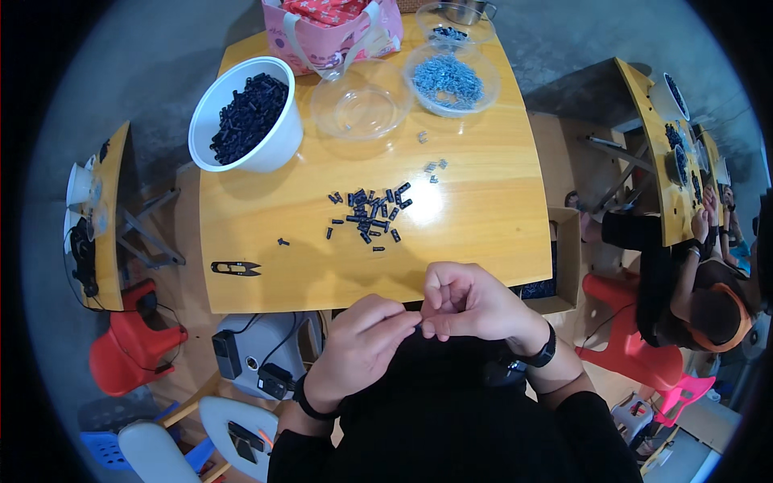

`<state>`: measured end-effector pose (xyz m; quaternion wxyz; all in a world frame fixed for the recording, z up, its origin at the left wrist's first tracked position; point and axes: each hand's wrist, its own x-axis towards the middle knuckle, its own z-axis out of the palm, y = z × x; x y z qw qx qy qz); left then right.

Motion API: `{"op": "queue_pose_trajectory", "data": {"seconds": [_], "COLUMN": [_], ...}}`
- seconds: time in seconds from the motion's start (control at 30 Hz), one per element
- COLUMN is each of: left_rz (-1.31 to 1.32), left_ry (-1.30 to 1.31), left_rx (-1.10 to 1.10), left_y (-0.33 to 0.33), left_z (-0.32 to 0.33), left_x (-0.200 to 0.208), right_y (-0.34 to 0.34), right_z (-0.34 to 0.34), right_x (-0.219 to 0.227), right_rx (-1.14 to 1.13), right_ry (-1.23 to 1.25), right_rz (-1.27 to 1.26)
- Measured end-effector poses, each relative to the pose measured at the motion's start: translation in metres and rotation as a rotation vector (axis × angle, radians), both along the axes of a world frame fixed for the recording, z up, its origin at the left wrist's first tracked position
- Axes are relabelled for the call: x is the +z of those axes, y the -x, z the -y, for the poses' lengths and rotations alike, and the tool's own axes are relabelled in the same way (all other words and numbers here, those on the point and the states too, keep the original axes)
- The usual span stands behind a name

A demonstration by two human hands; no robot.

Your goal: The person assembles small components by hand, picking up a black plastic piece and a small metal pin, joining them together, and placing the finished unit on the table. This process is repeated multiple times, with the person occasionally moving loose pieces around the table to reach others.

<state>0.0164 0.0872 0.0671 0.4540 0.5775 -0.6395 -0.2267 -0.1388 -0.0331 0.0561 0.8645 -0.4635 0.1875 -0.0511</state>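
My left hand [361,344] and my right hand [477,304] meet in front of the table's near edge, fingertips pinched together. Something tiny and dark seems to sit between them, but the fingers hide what it is. Beyond the hands, a loose pile of small black plastic pieces [373,214] lies on the wooden table [483,233]. One black piece [283,241] is apart at the left. A few small shiny metal clips [435,167] are scattered farther back. Thread snips [236,268] rest near the left front corner.
At the back left stands a white bucket [295,133] of black pieces. Beside it are a clear plastic dish [361,109], a bowl of metal clips [448,83] and a pink bag [334,40]. An open carton [568,258] is right of the table; a person [717,302] sits farther right.
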Motion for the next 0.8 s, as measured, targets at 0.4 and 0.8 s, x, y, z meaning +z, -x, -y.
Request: {"op": "queue_pose_trajectory", "data": {"seconds": [0.4, 0.8], "left_rz": [-0.516, -0.822], "left_ry": [-0.114, -0.100], "left_rx": [0.191, 0.434], "left_y": [-0.014, -0.043], "left_z": [-0.032, -0.049], "left_x": [-0.048, -0.075], "right_y": [-0.035, -0.085], "right_z": [-0.025, -0.022], "right_x": [-0.041, -0.064], "right_rx": [-0.090, -0.418], "right_ry": [0.241, 1.444], "right_rz": [-0.115, -0.466]}}
